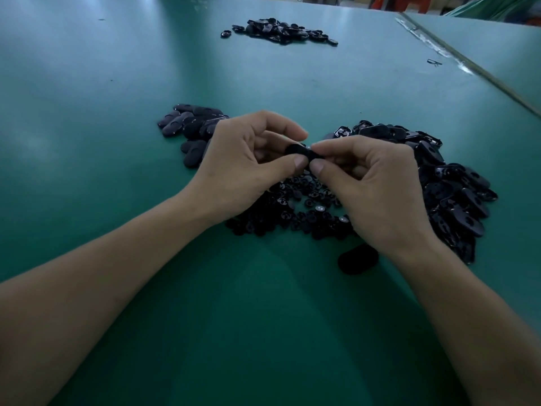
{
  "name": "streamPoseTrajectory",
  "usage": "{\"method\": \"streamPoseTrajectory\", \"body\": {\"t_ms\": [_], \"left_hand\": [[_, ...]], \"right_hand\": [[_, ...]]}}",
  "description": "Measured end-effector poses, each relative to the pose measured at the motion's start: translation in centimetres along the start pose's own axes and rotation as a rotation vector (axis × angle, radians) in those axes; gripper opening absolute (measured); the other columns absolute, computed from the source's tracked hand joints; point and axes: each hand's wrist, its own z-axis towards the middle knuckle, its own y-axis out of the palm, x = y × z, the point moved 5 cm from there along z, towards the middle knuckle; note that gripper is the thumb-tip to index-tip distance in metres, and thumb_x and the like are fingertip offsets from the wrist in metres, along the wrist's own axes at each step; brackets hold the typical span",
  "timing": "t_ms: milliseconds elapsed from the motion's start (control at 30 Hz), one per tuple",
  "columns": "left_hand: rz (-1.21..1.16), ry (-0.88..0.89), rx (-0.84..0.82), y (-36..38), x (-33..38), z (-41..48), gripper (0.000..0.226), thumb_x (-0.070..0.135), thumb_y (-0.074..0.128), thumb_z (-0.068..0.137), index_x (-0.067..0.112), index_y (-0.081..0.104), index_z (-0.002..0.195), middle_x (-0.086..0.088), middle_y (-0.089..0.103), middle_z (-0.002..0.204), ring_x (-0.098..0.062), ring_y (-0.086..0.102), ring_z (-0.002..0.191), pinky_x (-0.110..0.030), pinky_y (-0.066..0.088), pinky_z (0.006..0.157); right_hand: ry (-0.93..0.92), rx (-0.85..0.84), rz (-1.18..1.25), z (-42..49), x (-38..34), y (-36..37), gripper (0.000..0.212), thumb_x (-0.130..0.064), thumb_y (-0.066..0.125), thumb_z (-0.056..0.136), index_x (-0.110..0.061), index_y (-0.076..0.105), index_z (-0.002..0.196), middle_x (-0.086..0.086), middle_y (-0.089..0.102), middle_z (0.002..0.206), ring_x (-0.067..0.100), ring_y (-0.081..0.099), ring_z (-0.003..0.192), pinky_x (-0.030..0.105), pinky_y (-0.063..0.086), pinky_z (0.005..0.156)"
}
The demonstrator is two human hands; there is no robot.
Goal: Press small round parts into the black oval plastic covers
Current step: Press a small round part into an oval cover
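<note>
— Where's the cover (296, 150)?
— Over the round parts (301, 212) on the table (117, 112); left hand (248, 159) pinches one end, right hand (377, 183) pinches the other
— Others?
— Left heap (190, 133), right heap (450, 186), far heap (281, 30)

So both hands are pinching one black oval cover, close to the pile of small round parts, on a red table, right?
Not quite: the table is green, not red, as the head view shows. The rest holds: the left hand and the right hand both pinch one black oval cover, close to the pile of small round parts.
</note>
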Motion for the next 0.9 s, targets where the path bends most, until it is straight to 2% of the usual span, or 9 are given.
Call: {"method": "streamPoseTrajectory", "body": {"t_ms": [167, 367, 467, 667, 900], "left_hand": [[0.007, 0.002, 0.006, -0.08, -0.12, 0.08, 0.027, 0.001, 0.077, 0.080, 0.020, 0.068, 0.096, 0.006, 0.076, 0.080, -0.007, 0.071, 0.075, -0.021, 0.058, 0.076], [0.021, -0.001, 0.025, -0.07, -0.19, 0.12, 0.023, 0.006, 0.080, 0.075, 0.021, 0.070, 0.090, -0.005, 0.077, 0.083, -0.010, 0.071, 0.074, -0.023, 0.059, 0.075], [0.036, 0.006, 0.030, 0.00, -0.11, 0.08, 0.023, 0.009, 0.081, 0.074, 0.023, 0.070, 0.088, 0.002, 0.077, 0.082, -0.007, 0.071, 0.073, -0.022, 0.059, 0.073], [0.050, 0.021, 0.055, -0.19, 0.10, -0.09, 0.025, 0.008, 0.083, 0.073, 0.025, 0.070, 0.087, 0.013, 0.075, 0.075, -0.001, 0.069, 0.067, -0.015, 0.055, 0.067], [0.124, 0.051, 0.090, -0.16, 0.36, -0.14, 0.024, 0.004, 0.082, 0.075, 0.024, 0.071, 0.083, 0.011, 0.075, 0.073, -0.001, 0.067, 0.065, -0.017, 0.054, 0.066]], "right_hand": [[0.007, 0.000, -0.008, -0.03, -0.17, -0.10, 0.014, -0.011, 0.077, 0.084, -0.022, 0.075, 0.093, -0.012, 0.073, 0.081, 0.002, 0.070, 0.075, 0.019, 0.055, 0.074], [0.038, -0.049, -0.114, -0.02, -0.21, 0.26, 0.016, -0.014, 0.072, 0.087, -0.030, 0.068, 0.087, -0.013, 0.069, 0.077, 0.002, 0.066, 0.074, 0.022, 0.054, 0.072], [0.047, -0.052, -0.137, 0.06, -0.24, 0.47, 0.018, -0.014, 0.071, 0.088, -0.031, 0.065, 0.085, -0.014, 0.067, 0.074, -0.003, 0.062, 0.068, 0.014, 0.048, 0.066], [0.058, -0.060, -0.126, -0.05, -0.35, 0.30, 0.015, -0.015, 0.071, 0.088, -0.029, 0.068, 0.089, -0.011, 0.070, 0.078, 0.005, 0.066, 0.073, 0.030, 0.057, 0.074], [0.045, -0.035, -0.129, 0.00, -0.35, 0.12, 0.015, -0.012, 0.072, 0.088, -0.027, 0.073, 0.092, -0.012, 0.071, 0.079, 0.004, 0.067, 0.073, 0.028, 0.057, 0.075]]}}
